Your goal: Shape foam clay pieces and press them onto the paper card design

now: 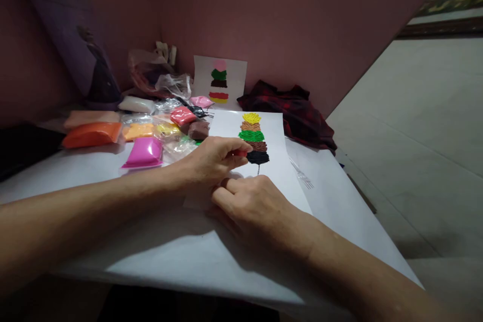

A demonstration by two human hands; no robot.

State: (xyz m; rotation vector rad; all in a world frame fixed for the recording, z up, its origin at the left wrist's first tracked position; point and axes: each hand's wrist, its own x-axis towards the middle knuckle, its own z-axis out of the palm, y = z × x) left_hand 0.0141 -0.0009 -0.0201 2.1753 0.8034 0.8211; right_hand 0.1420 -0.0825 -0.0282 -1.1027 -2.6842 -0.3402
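Note:
My left hand [217,161] is closed in a pinch on a small piece of red clay [240,153], above the white sheet [277,181]. Just below it, my right hand [251,201] has its fingers curled together over the sheet's lower part; whatever they hold, if anything, is hidden. On the sheet stands a column of textured clay bands: yellow [251,118] at the top, then tan, green [252,136], brown and black [258,157] at the bottom. A thin dark line runs down from the black band. My left fingertips cover the column's left edge near the brown band.
Bags of clay lie left of the sheet, among them orange [92,135], magenta [144,152] and white [136,104]. A second sheet [236,78] with coloured bands leans on the wall. Dark red cloth [290,110] lies behind, and a clear plastic fork [302,176] at right.

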